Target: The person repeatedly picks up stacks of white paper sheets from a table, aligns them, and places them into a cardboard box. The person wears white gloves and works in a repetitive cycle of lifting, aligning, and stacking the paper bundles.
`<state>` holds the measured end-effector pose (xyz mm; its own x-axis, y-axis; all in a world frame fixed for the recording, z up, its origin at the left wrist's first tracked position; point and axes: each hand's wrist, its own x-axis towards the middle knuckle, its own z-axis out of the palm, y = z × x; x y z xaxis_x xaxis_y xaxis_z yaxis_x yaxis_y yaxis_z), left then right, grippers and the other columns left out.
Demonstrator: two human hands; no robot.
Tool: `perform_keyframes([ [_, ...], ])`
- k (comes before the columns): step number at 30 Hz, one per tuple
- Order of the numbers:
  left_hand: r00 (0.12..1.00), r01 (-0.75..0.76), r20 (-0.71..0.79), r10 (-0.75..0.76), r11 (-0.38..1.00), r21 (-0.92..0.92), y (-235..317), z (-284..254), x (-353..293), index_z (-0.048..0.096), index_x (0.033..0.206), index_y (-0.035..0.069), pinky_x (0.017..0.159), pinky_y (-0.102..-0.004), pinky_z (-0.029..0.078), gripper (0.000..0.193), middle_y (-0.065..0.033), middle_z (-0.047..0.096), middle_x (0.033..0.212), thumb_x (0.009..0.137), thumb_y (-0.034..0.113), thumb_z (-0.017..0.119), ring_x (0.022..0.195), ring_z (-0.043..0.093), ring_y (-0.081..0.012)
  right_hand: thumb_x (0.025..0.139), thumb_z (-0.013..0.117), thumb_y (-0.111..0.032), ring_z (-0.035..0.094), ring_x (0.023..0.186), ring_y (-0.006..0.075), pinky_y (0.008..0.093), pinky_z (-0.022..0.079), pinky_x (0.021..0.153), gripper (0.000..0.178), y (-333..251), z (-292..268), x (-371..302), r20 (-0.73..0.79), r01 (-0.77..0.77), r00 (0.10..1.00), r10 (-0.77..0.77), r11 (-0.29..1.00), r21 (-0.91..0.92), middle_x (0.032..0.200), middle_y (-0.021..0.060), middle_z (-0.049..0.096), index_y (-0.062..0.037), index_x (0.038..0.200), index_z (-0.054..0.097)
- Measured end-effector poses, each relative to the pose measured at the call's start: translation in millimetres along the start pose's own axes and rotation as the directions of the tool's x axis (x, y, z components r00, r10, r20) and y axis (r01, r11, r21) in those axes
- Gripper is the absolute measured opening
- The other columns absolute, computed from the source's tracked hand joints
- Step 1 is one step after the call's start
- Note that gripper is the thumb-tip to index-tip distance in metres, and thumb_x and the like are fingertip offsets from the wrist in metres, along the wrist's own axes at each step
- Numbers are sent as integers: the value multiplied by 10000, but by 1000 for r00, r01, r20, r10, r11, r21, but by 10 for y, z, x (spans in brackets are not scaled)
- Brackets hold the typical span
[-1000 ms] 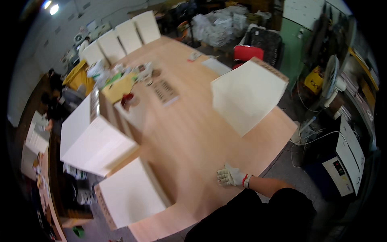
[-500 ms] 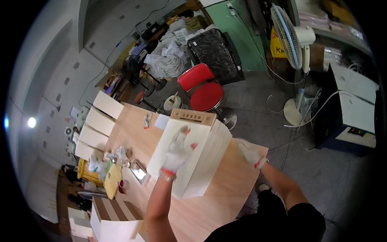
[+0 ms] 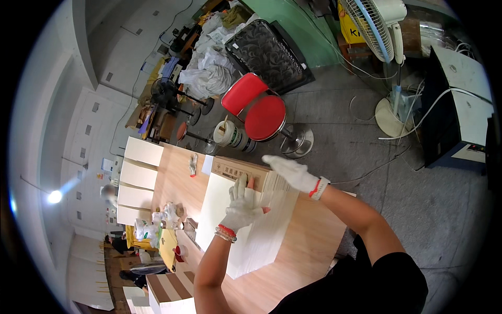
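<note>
A tall stack of white paper pads (image 3: 222, 201), with a brown printed band (image 3: 235, 168) along its far edge, stands on the wooden table. Both my hands wear white gloves with red cuffs. My left hand (image 3: 240, 209) rests on the top pad, its fingers spread toward the brown band; bare fingertips show at the thumb and one finger. My right hand (image 3: 293, 174) is stretched out flat at the far right corner of the stack, fingers straight. Whether it touches the pads there, I cannot tell.
Several white stacks (image 3: 140, 175) line the table's far left side. A spare glove (image 3: 193, 165) lies behind the pads. Beyond the table are a red stool (image 3: 265, 118), a white bucket (image 3: 225, 133) and a standing fan (image 3: 374, 31). Another banded stack (image 3: 170, 290) sits lower left.
My right hand has moved from the table's right edge up and left to the stack's far corner. My left hand has shifted slightly right on the top pad. The view has tilted.
</note>
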<state>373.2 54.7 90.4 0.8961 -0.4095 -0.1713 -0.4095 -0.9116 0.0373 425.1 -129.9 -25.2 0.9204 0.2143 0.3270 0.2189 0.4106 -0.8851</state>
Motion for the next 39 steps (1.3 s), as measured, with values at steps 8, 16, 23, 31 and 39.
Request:
perform_keyframes([
  [8, 948, -261, -178, 265, 964, 45, -45, -34, 556, 562, 986, 58, 977, -493, 248, 406, -71, 570, 1109, 642, 184, 737, 1153, 445, -294, 917, 473, -349, 551, 1022, 172, 303, 423, 899, 420, 256, -468, -654, -257, -346, 803, 538, 772, 533, 1153, 88, 562, -37, 1193, 519],
  [16, 963, -260, -87, 254, 964, -57, 57, -209, 655, 540, 910, 64, 1006, -489, 223, 326, -45, 602, 1010, 636, 102, 713, 1083, 505, -258, 918, 477, -301, 565, 941, 149, 292, 450, 844, 364, 462, -611, -1373, -324, -431, 602, 730, 638, 638, 1060, 50, 586, -44, 1171, 526],
  [23, 951, -307, 8, 308, 951, -38, 28, -356, 722, 463, 856, 66, 1055, -514, 180, 324, -53, 594, 1055, 626, 24, 688, 1125, 494, -264, 964, 413, -282, 561, 949, 141, 288, 453, 852, 351, 631, -478, -1632, -239, -380, 772, 590, 728, 571, 1079, 61, 575, -27, 1188, 507],
  [31, 966, -131, 227, 122, 991, 25, 64, -365, 900, 471, 765, 47, 741, -369, 438, 181, -110, 578, 883, 657, 56, 617, 890, 539, -340, 970, 404, -239, 563, 940, 147, 284, 459, 855, 325, 635, -510, -1635, -192, -364, 788, 585, 694, 621, 1058, 68, 573, -13, 1184, 499],
  [39, 959, -149, 213, 186, 973, -178, 125, -328, 936, 470, 745, 17, 658, -351, 451, 144, -128, 578, 791, 634, -28, 549, 753, 541, -302, 968, 416, -241, 563, 943, 146, 279, 463, 851, 331, 642, -513, -1655, -167, -334, 813, 558, 681, 651, 1046, 66, 576, -9, 1188, 501],
])
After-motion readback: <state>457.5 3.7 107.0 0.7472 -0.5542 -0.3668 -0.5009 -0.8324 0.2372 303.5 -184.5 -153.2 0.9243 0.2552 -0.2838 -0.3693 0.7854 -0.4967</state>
